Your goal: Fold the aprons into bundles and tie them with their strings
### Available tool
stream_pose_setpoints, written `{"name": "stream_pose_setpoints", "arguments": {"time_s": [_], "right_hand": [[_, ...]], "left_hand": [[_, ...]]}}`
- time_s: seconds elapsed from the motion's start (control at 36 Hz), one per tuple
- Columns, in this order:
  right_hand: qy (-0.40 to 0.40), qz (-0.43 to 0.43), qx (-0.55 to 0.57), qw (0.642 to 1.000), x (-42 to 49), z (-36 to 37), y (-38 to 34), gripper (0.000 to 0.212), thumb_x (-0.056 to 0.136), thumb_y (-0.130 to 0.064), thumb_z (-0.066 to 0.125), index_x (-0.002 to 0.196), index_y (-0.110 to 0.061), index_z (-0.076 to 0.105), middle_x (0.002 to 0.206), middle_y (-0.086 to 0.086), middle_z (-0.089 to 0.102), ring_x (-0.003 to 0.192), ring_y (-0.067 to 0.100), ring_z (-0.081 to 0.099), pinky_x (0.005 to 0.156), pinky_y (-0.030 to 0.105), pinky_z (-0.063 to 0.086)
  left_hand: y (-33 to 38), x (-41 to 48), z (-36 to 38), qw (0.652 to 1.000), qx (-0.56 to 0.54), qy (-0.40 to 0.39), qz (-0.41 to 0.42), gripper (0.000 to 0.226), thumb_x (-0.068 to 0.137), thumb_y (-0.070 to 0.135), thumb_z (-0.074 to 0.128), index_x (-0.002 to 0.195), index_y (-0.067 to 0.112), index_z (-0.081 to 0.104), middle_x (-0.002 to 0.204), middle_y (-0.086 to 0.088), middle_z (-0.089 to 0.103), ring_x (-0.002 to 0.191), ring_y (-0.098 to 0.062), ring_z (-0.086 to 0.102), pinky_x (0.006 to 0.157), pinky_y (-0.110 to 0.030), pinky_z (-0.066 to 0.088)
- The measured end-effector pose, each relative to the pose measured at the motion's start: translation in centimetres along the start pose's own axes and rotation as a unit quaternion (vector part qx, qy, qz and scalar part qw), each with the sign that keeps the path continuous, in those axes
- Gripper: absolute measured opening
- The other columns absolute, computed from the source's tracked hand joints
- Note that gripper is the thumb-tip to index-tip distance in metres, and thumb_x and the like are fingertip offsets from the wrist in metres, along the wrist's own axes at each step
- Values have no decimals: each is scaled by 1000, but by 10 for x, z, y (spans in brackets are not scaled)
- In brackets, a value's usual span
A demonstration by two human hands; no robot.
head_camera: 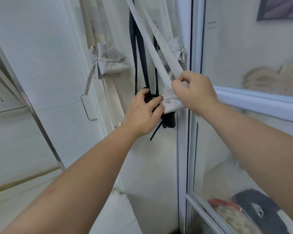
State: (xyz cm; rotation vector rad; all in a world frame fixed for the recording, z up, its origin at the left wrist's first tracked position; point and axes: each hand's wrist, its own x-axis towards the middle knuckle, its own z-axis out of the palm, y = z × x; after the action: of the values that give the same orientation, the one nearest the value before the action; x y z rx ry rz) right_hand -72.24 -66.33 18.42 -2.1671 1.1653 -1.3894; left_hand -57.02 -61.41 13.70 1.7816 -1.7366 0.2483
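- the beige bundle (172, 103) hangs between the hands, long axis roughly level, its straps (159, 53) rising up-left.
- right hand (194, 91) is nearer, on top, fingers curled, pinching the strap's base.
- left hand (143, 114) curls round the black bundle (168, 121), fingertips touching the beige end.
- door frame (183, 149) crowds the right; room lies leftward.

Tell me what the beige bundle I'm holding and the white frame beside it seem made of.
Beige bundle: likely woven cotton-like cloth, matte; it creases and shows a stitched hem. White frame: probably painted metal or plastic, smooth, slightly glossy; cannot tell which.
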Motion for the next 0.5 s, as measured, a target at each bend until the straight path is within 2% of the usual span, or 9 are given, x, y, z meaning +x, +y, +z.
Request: {"name": "stream_pose_setpoints", "arguments": {"time_s": [0.08,0.14,0.19,0.31,0.39,0.44,0.5], "right_hand": [[-25,0,-37,999,2,0,4,20,84,-38,50,92,-24,61,84,-3,61,80,18,55,68,31,45],[-44,0,-37,998,1,4,8,27,87,-40,51,105,-24,62,97,-2,62,86,17,57,69,29,47],[-53,-11,-19,998,0,12,13,31,89,-41,52,113,-23,61,106,-1,61,88,16,55,64,25,42],[-65,-28,-21,997,-4,32,13,41,92,-45,50,124,-21,57,118,2,59,95,16,52,72,26,37],[-98,-39,-53,993,-6,46,9,42,95,-40,49,131,-18,50,123,11,53,100,26,54,76,33,44],[-146,-29,-35,988,-10,55,7,45,95,-33,51,136,-19,41,129,14,44,105,29,50,82,34,44],[-163,-23,11,986,-18,62,5,59,95,-31,52,147,-26,25,139,9,32,118,25,44,88,27,37]], "left_hand": [[2,5,1,991,128,-34,-18,39,96,43,36,131,38,51,154,-4,14,140,-26,12,111,-42,18],[-1,5,1,980,192,-56,-24,41,93,41,41,133,33,49,152,-6,17,138,-30,16,109,-43,22],[-6,0,-2,974,222,-39,-16,42,91,37,47,133,28,51,148,-7,25,132,-32,24,103,-40,30],[-16,-16,-12,977,212,8,-30,39,89,30,51,126,22,57,142,-5,31,126,-32,28,96,-32,35],[-23,-25,-21,977,206,26,-42,38,87,28,53,125,21,59,142,-4,32,126,-31,27,94,-32,36],[-25,-29,-26,978,202,40,-39,38,86,28,55,123,21,61,141,-5,35,126,-31,29,93,-34,37],[-27,-35,-30,981,184,58,-23,38,85,27,57,121,19,63,139,-8,39,124,-32,34,92,-36,37]]}}
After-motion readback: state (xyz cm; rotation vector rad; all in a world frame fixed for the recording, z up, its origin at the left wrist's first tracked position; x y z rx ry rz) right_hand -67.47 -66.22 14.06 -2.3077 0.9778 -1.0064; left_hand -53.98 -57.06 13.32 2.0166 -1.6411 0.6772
